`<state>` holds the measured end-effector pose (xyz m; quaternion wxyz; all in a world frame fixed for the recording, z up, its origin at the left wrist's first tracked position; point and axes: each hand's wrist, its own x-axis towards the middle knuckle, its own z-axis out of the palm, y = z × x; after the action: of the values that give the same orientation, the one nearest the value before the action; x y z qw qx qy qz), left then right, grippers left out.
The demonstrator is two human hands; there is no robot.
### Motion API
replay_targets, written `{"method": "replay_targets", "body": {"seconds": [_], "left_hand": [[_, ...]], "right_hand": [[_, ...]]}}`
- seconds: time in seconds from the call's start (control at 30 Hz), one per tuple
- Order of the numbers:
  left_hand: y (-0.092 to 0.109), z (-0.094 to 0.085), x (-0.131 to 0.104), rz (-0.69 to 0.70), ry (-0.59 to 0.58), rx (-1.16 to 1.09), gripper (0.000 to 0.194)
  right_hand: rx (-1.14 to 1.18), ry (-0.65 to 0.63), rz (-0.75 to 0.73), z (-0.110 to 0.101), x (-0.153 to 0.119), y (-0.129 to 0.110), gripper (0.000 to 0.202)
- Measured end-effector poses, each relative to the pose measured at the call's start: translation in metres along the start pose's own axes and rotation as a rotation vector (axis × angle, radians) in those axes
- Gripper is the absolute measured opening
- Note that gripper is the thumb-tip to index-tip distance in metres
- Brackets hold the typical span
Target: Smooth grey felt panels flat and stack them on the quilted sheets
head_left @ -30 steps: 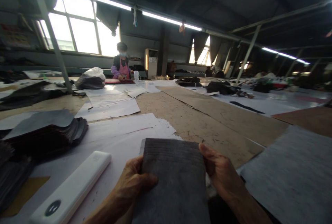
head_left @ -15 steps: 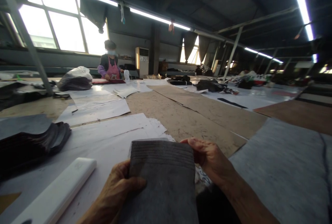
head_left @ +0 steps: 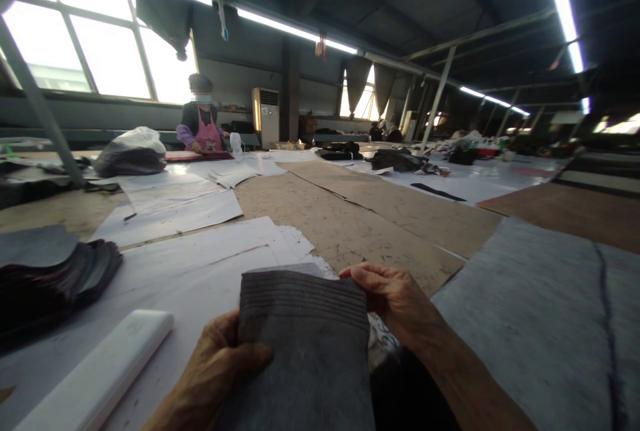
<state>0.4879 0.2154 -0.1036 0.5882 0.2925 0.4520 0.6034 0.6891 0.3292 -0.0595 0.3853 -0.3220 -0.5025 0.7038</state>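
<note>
A stack of dark grey fabric pieces (head_left: 305, 351) is held up in front of me, its layered edges stepped along the top. My left hand (head_left: 227, 354) grips its left side, thumb lying across the front and the other fingers hidden behind. At the top right corner, my right hand (head_left: 387, 291) pinches the edge of the stack between thumb and fingers. Under and beyond the stack lies a sheet of white paper (head_left: 200, 278).
To the left are another dark fabric stack (head_left: 60, 271) and a long white box-like object (head_left: 105, 371). Grey felt-like sheeting (head_left: 540, 324) covers the right side. Brown board (head_left: 320, 218) stretches ahead. A person in a pink apron (head_left: 207, 130) works across the table.
The view has shifted slightly, so the surroundings appear a little further left. Both hands keep their hold on the fabric stack, and its top edge looks a little more tilted.
</note>
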Motion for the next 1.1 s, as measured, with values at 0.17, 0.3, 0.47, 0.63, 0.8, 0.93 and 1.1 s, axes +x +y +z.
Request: {"method": "replay_targets", "body": {"seconds": [0.17,0.3,0.47,0.63,0.8,0.93,1.1], "left_hand": [[0.001,0.002,-0.001,0.003,0.012,-0.017,0.034],[0.002,0.002,-0.001,0.01,0.011,0.001,0.032],[0.003,0.006,-0.003,-0.007,0.028,-0.03,0.031],[0.005,0.011,-0.006,-0.019,0.046,-0.081,0.029],[0.003,0.007,-0.003,-0.026,0.03,-0.058,0.03],[0.0,0.002,0.002,-0.011,0.002,-0.038,0.033],[0.001,0.004,0.002,0.031,-0.003,-0.029,0.038]], "right_hand": [[-0.06,0.055,-0.108,-0.001,-0.006,0.006,0.03],[-0.162,0.008,-0.164,-0.004,-0.011,0.011,0.028],[-0.127,-0.169,-0.091,-0.005,-0.011,0.018,0.026],[-0.085,-0.143,-0.083,0.002,-0.009,0.027,0.03],[-0.417,0.204,-0.361,0.001,-0.008,0.035,0.053],[-0.916,0.524,-0.852,-0.002,-0.014,0.037,0.05],[-0.99,0.277,-0.903,0.007,-0.026,0.031,0.019]]}}
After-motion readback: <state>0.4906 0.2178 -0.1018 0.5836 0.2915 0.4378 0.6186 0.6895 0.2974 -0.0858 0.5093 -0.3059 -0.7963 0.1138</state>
